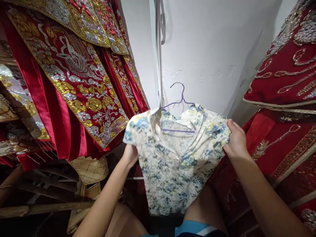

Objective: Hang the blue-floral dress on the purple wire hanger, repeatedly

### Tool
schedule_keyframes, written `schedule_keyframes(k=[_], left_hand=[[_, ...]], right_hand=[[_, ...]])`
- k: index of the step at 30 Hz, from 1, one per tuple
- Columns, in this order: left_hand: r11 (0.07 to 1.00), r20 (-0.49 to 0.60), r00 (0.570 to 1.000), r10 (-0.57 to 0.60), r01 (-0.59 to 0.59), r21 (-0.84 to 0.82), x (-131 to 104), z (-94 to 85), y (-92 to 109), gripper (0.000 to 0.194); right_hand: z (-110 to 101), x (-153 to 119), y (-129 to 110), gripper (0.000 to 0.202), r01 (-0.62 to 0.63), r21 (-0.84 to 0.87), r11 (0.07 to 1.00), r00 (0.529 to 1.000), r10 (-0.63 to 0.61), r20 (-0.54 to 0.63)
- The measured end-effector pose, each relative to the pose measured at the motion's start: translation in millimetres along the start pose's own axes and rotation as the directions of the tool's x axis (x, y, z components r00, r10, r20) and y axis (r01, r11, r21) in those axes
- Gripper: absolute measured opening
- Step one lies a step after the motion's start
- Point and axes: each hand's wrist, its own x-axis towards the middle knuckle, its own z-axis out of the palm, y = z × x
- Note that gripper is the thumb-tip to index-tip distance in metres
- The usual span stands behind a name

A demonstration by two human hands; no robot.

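Note:
A white short-sleeved blouse (163, 168) with blue and yellow flowers hangs in front of me on a purple hanger (183, 95). The hanger's hook sticks up above the neckline, and its lower bar shows inside the neck opening. My right hand (236, 138) pinches the edge of the sleeve on the right, thumb on the front of the cloth. Below the sleeve on the left is my left hand (130, 154); its fingers go behind the fabric and are mostly hidden, closed on the blouse's side.
Red garments with gold and silver embroidery (84, 75) hang at the left, and more beaded red garments (283, 79) at the right. A pale metal pole (158, 52) runs up the white wall (209, 42). Wooden bars (49, 208) and a quilted gold piece (91, 168) are lower left.

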Motion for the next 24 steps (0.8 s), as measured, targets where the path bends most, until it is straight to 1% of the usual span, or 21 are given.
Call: schedule_keyframes(k=[2,3,4,6,8,9,10,12,13,14,16,18,19,20,21,22,23,24], left_hand=[[0.994,-0.051,0.994,-0.092,0.088,-0.064,-1.0,-9.1,-9.7,0.065],[0.989,-0.098,0.988,-0.117,0.108,-0.102,-1.6,-12.0,-14.8,0.068],[0.986,-0.153,0.981,-0.120,0.100,-0.133,-2.9,-14.2,-20.2,0.069],[0.989,-0.240,0.968,-0.078,0.045,-0.141,-8.7,-18.4,-32.3,0.064],[0.996,-0.262,0.964,-0.046,0.026,-0.083,-19.5,-23.9,-47.5,0.057],[0.999,-0.266,0.963,-0.047,0.039,-0.034,-26.3,-26.8,-56.4,0.055],[0.998,-0.265,0.963,-0.051,0.059,0.021,-33.5,-29.3,-66.1,0.053],[0.988,-0.256,0.965,-0.061,0.094,0.121,-47.6,-31.5,-87.3,0.049],[0.982,-0.242,0.968,-0.069,0.109,0.153,-53.8,-30.5,-98.3,0.046],[0.979,-0.225,0.971,-0.079,0.119,0.167,-59.2,-28.1,-109.0,0.044],[0.983,-0.224,0.971,-0.089,0.122,0.140,-67.5,-19.8,-128.5,0.043],[0.989,-0.268,0.958,-0.101,0.125,0.074,-74.1,-10.0,-143.5,0.045],[0.991,-0.298,0.948,-0.114,0.131,0.038,-77.4,-5.7,-148.8,0.046],[0.990,-0.326,0.936,-0.131,0.140,0.006,-81.0,-2.0,-152.5,0.048],[0.989,-0.351,0.925,-0.147,0.148,-0.022,-85.1,0.9,-154.7,0.049],[0.987,-0.371,0.915,-0.158,0.152,-0.044,-89.7,3.2,-155.4,0.050],[0.987,-0.388,0.907,-0.163,0.151,-0.061,-94.7,5.1,-154.6,0.050],[0.986,-0.400,0.901,-0.168,0.150,-0.076,-99.9,6.8,-152.5,0.050]], right_hand=[[12.1,5.3,4.6,0.030,-0.003,0.004,1.000,1.000,0.004,-0.030],[21.5,3.8,6.9,0.032,-0.023,0.019,1.000,0.999,0.023,-0.024],[31.6,-0.2,9.3,0.034,-0.042,0.040,0.998,0.999,0.042,-0.006],[49.6,-13.1,14.4,0.036,-0.071,0.072,0.995,0.996,0.067,0.059],[58.3,-28.0,20.8,0.037,-0.083,0.066,0.994,0.987,0.073,0.141],[58.2,-34.7,24.6,0.037,-0.089,0.053,0.995,0.982,0.078,0.173],[55.5,-40.4,28.7,0.038,-0.098,0.039,0.994,0.977,0.089,0.192],[44.1,-49.2,37.2,0.038,-0.114,0.024,0.993,0.979,0.108,0.172],[36.7,-52.8,41.1,0.038,-0.106,0.024,0.994,0.983,0.101,0.154],[28.8,-56.8,44.6,0.037,-0.071,0.021,0.997,0.988,0.068,0.137],[12.9,-68.3,50.8,0.034,0.073,-0.047,0.996,0.991,-0.068,0.113],[-1.1,-88.1,57.9,0.033,0.229,-0.196,0.954,0.973,-0.217,0.081],[-6.6,-101.7,62.6,0.032,0.268,-0.281,0.922,0.963,-0.259,0.069],[-10.6,-117.3,68.1,0.033,0.262,-0.348,0.900,0.964,-0.263,0.044],[-13.1,-134.5,74.2,0.033,0.232,-0.386,0.893,0.972,-0.225,0.064],[-13.7,-152.4,80.5,0.030,0.197,-0.404,0.893,0.979,-0.156,0.133],[-12.5,-169.9,86.3,0.026,0.170,-0.426,0.888,0.979,-0.102,0.178],[-9.7,-186.1,91.0,0.025,0.156,-0.461,0.873,0.968,-0.042,0.249]])
